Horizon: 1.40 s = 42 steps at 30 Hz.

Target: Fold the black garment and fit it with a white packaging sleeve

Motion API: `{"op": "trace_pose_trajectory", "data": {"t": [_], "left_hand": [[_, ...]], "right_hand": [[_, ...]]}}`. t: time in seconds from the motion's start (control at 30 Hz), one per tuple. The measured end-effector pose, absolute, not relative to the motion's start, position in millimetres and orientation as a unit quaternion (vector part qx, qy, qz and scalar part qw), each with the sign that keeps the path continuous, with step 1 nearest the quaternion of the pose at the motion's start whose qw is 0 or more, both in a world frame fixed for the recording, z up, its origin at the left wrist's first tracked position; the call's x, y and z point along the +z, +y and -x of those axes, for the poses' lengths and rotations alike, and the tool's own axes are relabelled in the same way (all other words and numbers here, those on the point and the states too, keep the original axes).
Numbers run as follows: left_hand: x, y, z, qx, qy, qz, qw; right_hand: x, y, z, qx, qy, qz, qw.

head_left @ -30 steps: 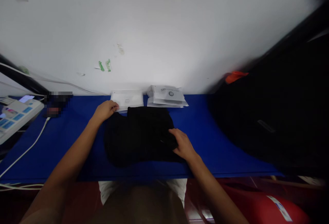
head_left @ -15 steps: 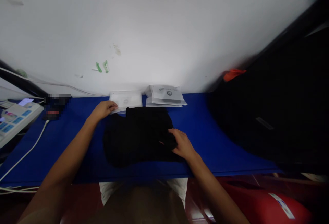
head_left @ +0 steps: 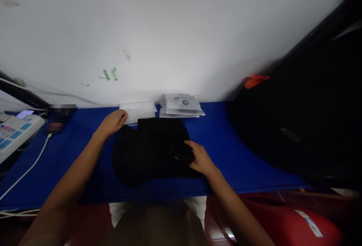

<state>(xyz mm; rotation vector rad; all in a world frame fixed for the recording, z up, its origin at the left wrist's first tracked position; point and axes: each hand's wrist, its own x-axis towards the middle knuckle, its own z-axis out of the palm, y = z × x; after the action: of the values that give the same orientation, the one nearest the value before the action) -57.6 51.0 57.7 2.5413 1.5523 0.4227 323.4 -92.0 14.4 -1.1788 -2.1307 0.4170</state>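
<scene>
A folded black cloth point(head_left: 149, 152), its kind not clear, lies in front of me on the blue tabletop point(head_left: 220, 144). My right hand point(head_left: 200, 159) grips its right side, the fingers partly tucked into the fabric. Behind the cloth is a flat stack of whitish plastic bags point(head_left: 140, 110). At the stack's left corner, my left hand point(head_left: 114, 121) has its fingers pinched together on the edge of a bag. Beside the stack, to the right, sit more frosted bags point(head_left: 182, 104) with dark printing, slightly puffed up; neither hand touches them.
On the left are a white power strip point(head_left: 21, 133), a blurred-out dark object point(head_left: 59, 118) and a white cable point(head_left: 39, 159). A large black mass point(head_left: 296, 106) covers the right side. Something red point(head_left: 288, 219) stands below the table's right edge. A white wall rises behind.
My left fingers have closed tighter at the bag stack's corner, and the top bag's surface looks shifted, its printed mark no longer visible. My right hand stays on the cloth. The view has shifted slightly.
</scene>
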Motion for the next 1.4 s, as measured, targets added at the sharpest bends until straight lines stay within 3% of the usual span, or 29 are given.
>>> {"op": "trace_pose_trajectory", "data": {"t": [0.17, 0.33, 0.73, 1.0, 1.2, 1.4], "left_hand": [[76, 27, 42, 0.243, 0.469, -0.848, -0.052], [82, -8, 9, 0.284, 0.322, -0.895, -0.122], [58, -45, -26, 0.202, 0.282, -0.938, -0.006], [47, -41, -21, 0.145, 0.349, -0.926, -0.024], [46, -41, -25, 0.202, 0.353, -0.913, -0.024], [44, -51, -34, 0.222, 0.348, -0.911, 0.013]], "right_hand": [[7, -90, -327, 0.193, -0.821, 0.436, 0.314], [7, -88, -328, 0.198, -0.844, 0.416, 0.275], [18, -86, -321, 0.239, -0.832, 0.395, 0.309], [18, -87, -323, 0.251, -0.817, 0.405, 0.326], [18, -90, -325, 0.248, -0.816, 0.404, 0.331], [20, -89, -323, 0.149, -0.884, 0.308, 0.319]]}}
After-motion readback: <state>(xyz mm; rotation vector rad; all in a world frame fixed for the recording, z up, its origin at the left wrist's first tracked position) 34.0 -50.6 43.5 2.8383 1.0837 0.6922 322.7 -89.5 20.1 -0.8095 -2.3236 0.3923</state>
